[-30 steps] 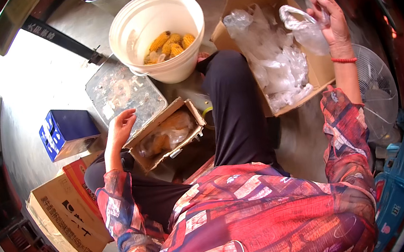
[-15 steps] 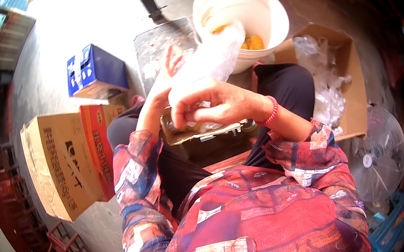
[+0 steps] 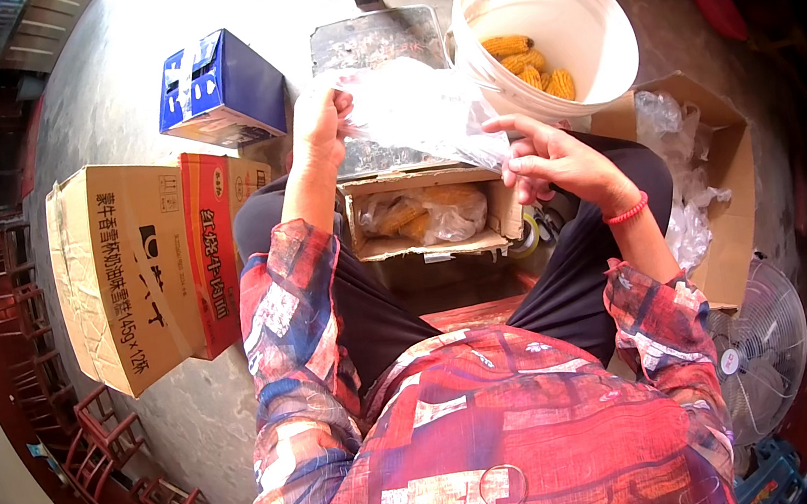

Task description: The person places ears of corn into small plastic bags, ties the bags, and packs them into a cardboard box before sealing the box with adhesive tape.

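Both hands, left [image 3: 317, 122] and right [image 3: 553, 158], pinched a thin clear plastic bag [image 3: 416, 109], probably light, limp and slippery, best gripped at its edges.

corn [image 3: 532, 65] in bucket [image 3: 597, 22], box [image 3: 424, 214] between knees

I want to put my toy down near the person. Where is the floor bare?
Bare floor lies beyond the blue box and the big cardboard carton. It is crowded in front: the small box of bagged corn, the white bucket and the box of plastic bags.
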Tool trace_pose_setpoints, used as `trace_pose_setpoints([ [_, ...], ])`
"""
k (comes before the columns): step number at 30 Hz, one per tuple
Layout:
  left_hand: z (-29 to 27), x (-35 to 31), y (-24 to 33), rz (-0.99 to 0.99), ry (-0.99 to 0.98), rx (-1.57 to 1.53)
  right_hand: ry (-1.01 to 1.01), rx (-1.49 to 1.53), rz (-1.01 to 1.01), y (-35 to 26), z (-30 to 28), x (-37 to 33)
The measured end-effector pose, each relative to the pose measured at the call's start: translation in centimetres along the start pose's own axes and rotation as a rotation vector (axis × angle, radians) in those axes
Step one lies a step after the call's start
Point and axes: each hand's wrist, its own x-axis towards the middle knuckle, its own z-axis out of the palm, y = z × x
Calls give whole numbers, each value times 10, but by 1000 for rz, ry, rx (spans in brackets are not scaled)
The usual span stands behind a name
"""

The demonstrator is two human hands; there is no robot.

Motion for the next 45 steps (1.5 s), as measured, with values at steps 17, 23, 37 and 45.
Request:
trace_pose_setpoints([
  [17,43,-38,11,-204,-575,63,173,-806,-513,70,-22,111],
  [23,15,-34,30,-107,-284,47,674,-992,-504,46,-31,100],
  [37,6,-13,40,87,-72,574,678,-715,-556,0,-78,71],
  [45,-2,35,30,296,168,991,485,-1487,182,22,-239,107],
])
